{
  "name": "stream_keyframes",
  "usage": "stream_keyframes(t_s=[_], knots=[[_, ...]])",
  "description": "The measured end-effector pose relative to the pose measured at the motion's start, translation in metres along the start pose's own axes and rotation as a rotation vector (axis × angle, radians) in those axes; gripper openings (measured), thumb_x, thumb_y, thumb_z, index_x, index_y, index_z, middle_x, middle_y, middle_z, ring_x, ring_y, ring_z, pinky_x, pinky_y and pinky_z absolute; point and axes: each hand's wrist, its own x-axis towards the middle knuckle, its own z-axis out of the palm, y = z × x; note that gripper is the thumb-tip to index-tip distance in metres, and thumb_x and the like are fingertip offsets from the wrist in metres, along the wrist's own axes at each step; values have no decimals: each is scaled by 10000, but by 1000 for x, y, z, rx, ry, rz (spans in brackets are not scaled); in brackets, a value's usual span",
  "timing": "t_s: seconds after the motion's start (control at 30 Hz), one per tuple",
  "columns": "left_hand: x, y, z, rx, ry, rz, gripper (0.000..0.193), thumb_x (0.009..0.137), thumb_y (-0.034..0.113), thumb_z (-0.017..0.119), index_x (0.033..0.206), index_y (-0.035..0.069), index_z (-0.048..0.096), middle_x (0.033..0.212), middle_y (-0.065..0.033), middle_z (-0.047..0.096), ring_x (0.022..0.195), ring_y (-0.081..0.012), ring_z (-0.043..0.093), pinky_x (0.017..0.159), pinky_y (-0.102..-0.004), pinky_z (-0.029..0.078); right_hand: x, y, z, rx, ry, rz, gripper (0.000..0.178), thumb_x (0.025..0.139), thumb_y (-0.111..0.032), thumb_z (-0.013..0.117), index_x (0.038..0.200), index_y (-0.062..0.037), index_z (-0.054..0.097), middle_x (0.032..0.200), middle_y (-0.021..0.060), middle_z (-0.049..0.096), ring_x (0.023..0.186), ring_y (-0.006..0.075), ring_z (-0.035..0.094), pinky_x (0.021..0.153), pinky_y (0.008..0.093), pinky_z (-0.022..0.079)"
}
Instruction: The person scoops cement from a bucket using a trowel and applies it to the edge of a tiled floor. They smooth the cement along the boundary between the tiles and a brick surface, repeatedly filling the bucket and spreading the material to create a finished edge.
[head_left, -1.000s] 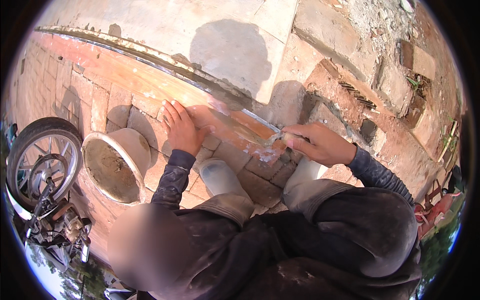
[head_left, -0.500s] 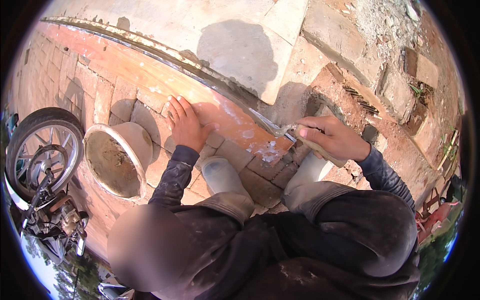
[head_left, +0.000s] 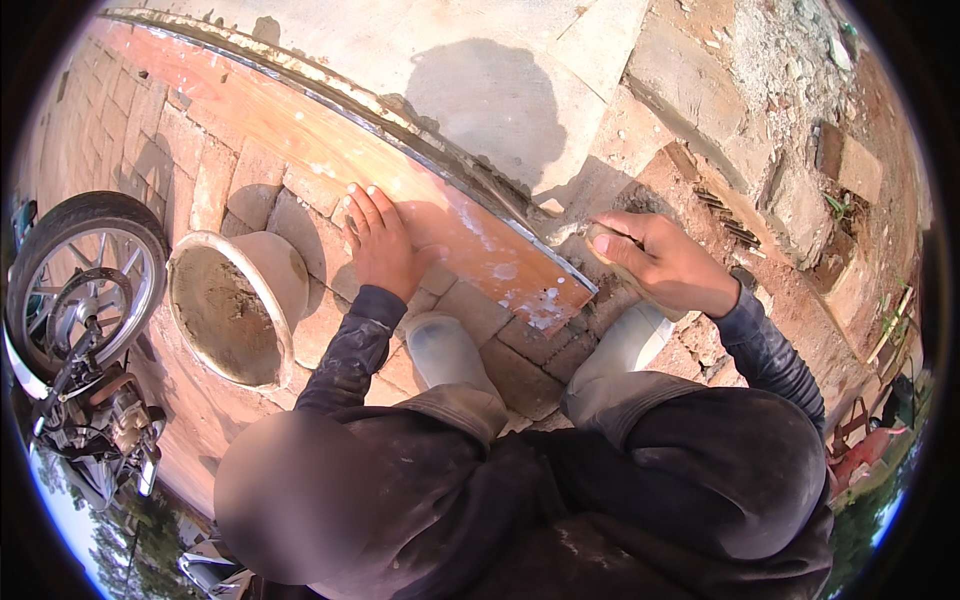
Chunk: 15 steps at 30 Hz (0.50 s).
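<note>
My left hand (head_left: 380,240) lies with fingers stretched out on the near edge of a long orange-brown wooden board (head_left: 470,235), which is spotted with white. My right hand (head_left: 680,262) is closed around the thick tan handle of what looks like a trowel, at the board's right end. The tool's cement-smeared tip (head_left: 566,234) points left, close to the strip between the board and the concrete slab (head_left: 590,40). Fingers hide much of the tool. A rough mortar edge (head_left: 400,120) runs along the slab beside the board.
A pale bucket (head_left: 285,275) with grey mortar inside stands on the paving bricks at my left. Beyond it is a motorbike wheel (head_left: 85,300). Rubble (head_left: 800,80) and a loose brick block (head_left: 850,165) lie far right. My boots (head_left: 445,355) stand by the board.
My right hand and the tool have shifted slightly up, and the wrist has turned. The left hand stays on the board. The whole view has moved a little.
</note>
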Motion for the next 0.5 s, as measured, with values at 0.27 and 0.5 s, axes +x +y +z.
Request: stream_keyframes(t_s=[0.27, 0.5], knots=[[1, 0, -1, -23, 8, 7, 1282, 653, 591, 797, 1476, -104, 101, 1529, -379, 75, 1428, -509, 142, 1126, -598, 195, 31, -13, 16, -306, -14, 18, 448, 995, -279, 465, 1192, 112, 558, 896, 314, 627, 921, 481, 594, 885, 496, 447], [-1, 0, -2, -14, 14, 2, 1272, 659, 597, 788, 1477, -99, 106, 1535, -367, 77, 1430, -502, 147, 1124, -602, 196, -14, 5, -31, -243, -235, 32, 430, 990, -266, 509, 1205, 103, 560, 793, 279, 625, 791, 442, 629, 721, 443, 488]])
